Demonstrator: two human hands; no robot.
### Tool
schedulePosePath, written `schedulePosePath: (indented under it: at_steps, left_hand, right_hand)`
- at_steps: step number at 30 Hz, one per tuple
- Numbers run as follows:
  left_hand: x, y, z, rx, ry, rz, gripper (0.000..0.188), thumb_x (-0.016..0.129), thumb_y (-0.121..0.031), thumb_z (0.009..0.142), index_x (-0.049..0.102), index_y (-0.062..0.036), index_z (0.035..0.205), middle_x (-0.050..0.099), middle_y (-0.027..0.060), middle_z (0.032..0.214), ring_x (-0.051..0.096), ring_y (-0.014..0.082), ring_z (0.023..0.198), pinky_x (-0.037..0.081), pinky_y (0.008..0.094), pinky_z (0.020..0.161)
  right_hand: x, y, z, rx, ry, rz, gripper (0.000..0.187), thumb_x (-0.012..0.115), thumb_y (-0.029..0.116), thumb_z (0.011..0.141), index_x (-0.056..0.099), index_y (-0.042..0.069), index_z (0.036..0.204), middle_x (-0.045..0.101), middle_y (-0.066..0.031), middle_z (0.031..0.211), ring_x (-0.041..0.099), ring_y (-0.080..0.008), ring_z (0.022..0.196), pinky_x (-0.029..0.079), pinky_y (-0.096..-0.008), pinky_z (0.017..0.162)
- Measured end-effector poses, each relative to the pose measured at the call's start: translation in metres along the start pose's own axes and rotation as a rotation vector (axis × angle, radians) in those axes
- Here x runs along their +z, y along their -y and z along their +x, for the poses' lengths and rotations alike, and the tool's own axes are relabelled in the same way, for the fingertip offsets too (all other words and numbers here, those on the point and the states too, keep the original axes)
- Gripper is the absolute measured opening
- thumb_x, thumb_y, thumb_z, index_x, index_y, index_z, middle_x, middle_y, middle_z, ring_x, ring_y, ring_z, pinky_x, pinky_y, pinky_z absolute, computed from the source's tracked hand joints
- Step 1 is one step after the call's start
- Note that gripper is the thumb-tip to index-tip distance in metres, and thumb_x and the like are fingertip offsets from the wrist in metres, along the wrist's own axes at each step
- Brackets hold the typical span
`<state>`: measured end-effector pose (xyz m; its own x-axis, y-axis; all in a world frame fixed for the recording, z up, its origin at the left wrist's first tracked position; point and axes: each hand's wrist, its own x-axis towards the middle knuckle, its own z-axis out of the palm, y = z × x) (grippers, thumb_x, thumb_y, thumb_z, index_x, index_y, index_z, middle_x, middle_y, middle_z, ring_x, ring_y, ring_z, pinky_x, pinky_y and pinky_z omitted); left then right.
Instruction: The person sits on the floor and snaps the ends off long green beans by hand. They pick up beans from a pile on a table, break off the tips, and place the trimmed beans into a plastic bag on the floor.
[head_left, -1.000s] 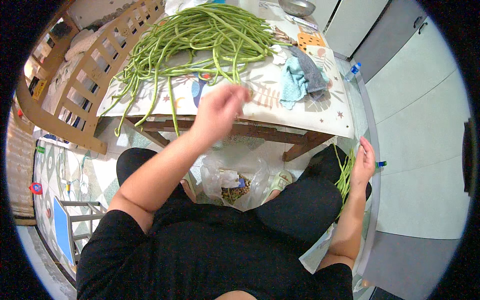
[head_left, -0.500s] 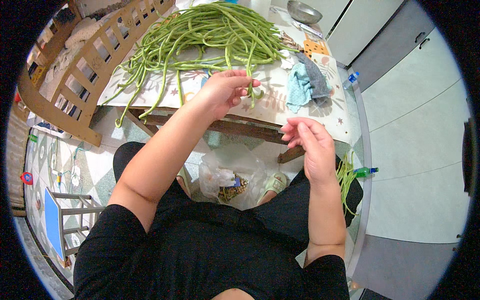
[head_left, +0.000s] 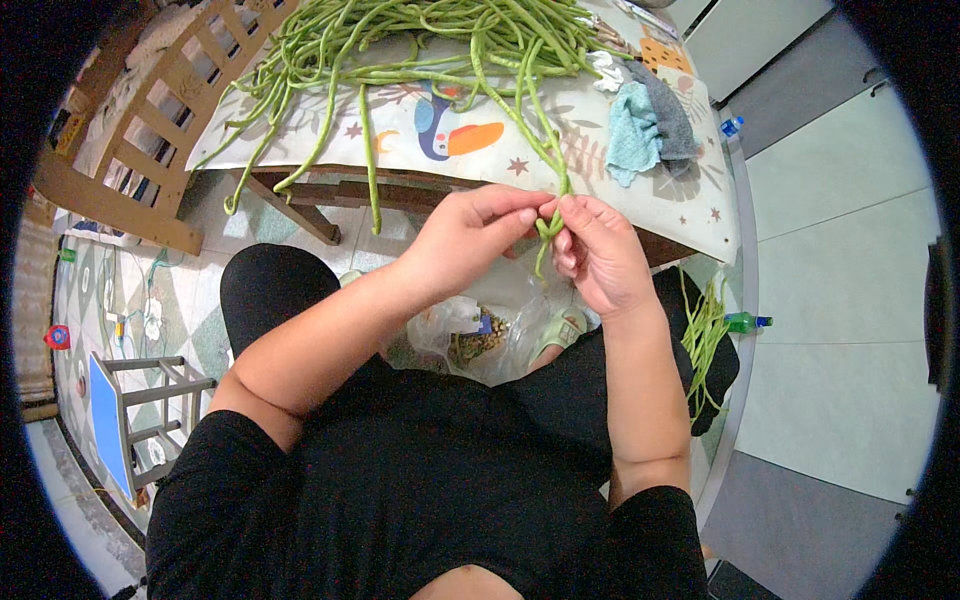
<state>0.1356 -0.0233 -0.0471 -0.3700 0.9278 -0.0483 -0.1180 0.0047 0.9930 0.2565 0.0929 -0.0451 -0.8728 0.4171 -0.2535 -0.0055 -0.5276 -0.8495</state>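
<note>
Yardlong beans (head_left: 430, 45) lie in a large tangled green heap on the table, several ends hanging over its front edge. Two bean strands (head_left: 545, 140) run from the heap toward me and meet between my hands at the table edge. My left hand (head_left: 465, 240) has thumb and forefinger pinched on these beans from the left. From the right, my right hand (head_left: 603, 250) is closed on them too, thumb on top. The curled bean tips hang just below my fingers; the exact grip is partly hidden by the fingers.
A clear plastic bag (head_left: 530, 340) with scraps stands between my feet. More long beans (head_left: 706, 345) hang beside my right knee, near a green bottle (head_left: 742, 322). A turquoise cloth (head_left: 632, 135) and grey cloth (head_left: 674, 125) lie on the table (head_left: 560, 205). Left are a wooden rail (head_left: 110, 195) and blue-topped stool (head_left: 108, 425).
My hands, apart before, have come together at the table's edge on the bean strands. The strands are drawn toward me and right. The view has shifted slightly.
</note>
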Motion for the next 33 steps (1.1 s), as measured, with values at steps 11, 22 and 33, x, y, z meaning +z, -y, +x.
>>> schedulePosePath:
  at_steps: [11, 22, 33]
  left_hand:
    - [-0.003, 0.018, -0.01, -0.011, 0.031, -0.274, 0.011, 0.056, -0.013, 0.081, 0.051, -0.0047, 0.087, 0.055, 0.0012, 0.076, 0.049, 0.0087, 0.062, 0.04, 0.0217, 0.054]
    - [-0.014, 0.039, -0.011, -0.224, 0.13, -0.11, 0.013, 0.055, -0.01, 0.079, 0.044, -0.0046, 0.078, 0.056, 0.0064, 0.076, 0.052, 0.0125, 0.059, 0.043, 0.0239, 0.051]
    - [-0.003, 0.021, -0.02, -0.415, 0.246, -0.77, 0.019, 0.041, -0.012, 0.084, 0.05, -0.0009, 0.098, 0.052, 0.0051, 0.076, 0.049, 0.0122, 0.061, 0.041, 0.0237, 0.053]
  right_hand:
    - [0.002, -0.005, 0.006, 0.014, -0.003, 0.048, 0.014, 0.058, 0.02, 0.08, 0.055, 0.006, 0.082, 0.045, 0.0044, 0.056, 0.038, -0.0042, 0.044, 0.028, -0.0161, 0.04]
    - [0.001, 0.0, 0.004, -0.124, 0.001, 0.092, 0.013, 0.053, 0.018, 0.083, 0.051, 0.005, 0.081, 0.046, 0.0016, 0.056, 0.041, -0.0062, 0.045, 0.029, -0.017, 0.04]
    - [0.001, -0.01, 0.008, -0.073, -0.001, -0.07, 0.012, 0.055, 0.019, 0.082, 0.051, 0.008, 0.078, 0.047, 0.0028, 0.055, 0.04, -0.0048, 0.044, 0.029, -0.0172, 0.04]
